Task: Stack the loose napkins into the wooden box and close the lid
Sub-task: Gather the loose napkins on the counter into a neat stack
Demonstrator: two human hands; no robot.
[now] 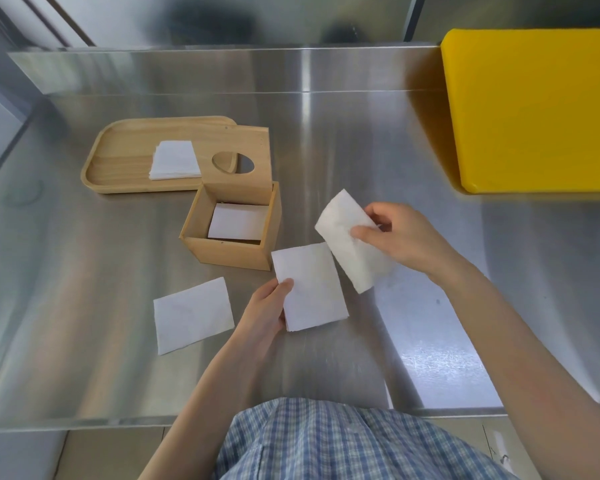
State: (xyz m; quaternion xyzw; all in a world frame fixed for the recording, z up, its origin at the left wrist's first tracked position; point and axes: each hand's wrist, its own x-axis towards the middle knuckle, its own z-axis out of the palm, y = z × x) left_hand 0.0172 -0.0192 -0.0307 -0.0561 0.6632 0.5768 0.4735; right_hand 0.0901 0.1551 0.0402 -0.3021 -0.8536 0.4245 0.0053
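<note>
The wooden box [222,251] stands open in the middle of the steel table, its lid [243,147] with an oval hole tipped up behind it. A white napkin [238,221] lies inside. My left hand [265,308] grips a folded napkin [310,289] just in front of the box. My right hand [400,235] holds another napkin [347,239] tilted, to the right of the box. One loose napkin [193,315] lies flat on the table at the left.
A wooden tray [118,157] behind the box carries a small stack of napkins [174,161]. A thick yellow board [534,109] lies at the back right. The table's front edge [118,419] runs close to my checked shirt.
</note>
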